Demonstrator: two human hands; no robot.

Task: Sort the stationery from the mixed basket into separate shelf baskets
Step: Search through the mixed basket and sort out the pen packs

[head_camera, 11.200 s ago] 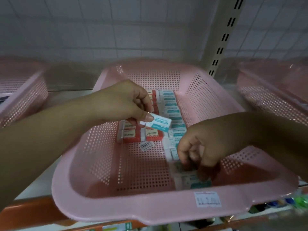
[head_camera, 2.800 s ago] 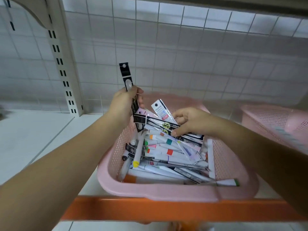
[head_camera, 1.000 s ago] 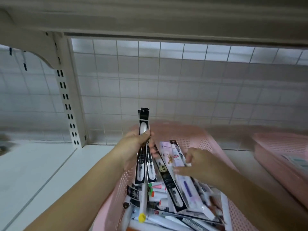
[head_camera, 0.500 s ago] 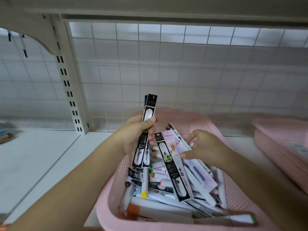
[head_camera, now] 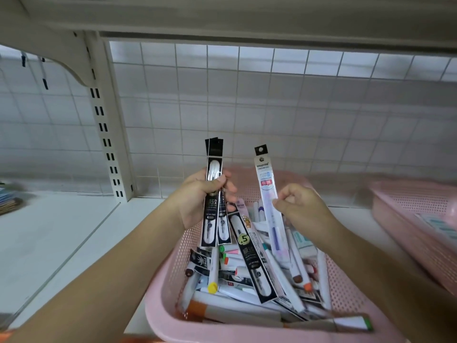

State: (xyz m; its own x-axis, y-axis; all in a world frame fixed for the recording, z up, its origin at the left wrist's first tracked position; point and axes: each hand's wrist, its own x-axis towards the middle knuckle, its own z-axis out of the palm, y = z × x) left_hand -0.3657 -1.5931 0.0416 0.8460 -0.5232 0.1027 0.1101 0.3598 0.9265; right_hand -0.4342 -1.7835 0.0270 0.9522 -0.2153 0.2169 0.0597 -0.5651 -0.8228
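I count two black pen packs (head_camera: 212, 219) gripped in my left fingers (head_camera: 218, 180), one clear pack (head_camera: 268, 191) pinched by my right fingers (head_camera: 280, 206).

Single head-worn wide-angle view, looking forward and down into a shelf bay.

The camera sits above and just behind the pink perforated plastic basket (head_camera: 178, 268), whose near rim runs off the bottom edge. It faces the white wire-grid back panel (head_camera: 272, 107). Both forearms enter from the lower corners. The left-hand grip (head_camera: 197, 196), round black pen packets (head_camera: 214, 154), and the right-hand grip (head_camera: 299, 206), pinching a clear pen packet (head_camera: 265, 174), stand mid-frame, close to the lens. The white shelf board (head_camera: 61, 231) fills the left, and a second pink basket (head_camera: 415, 219) is cut by the right edge.
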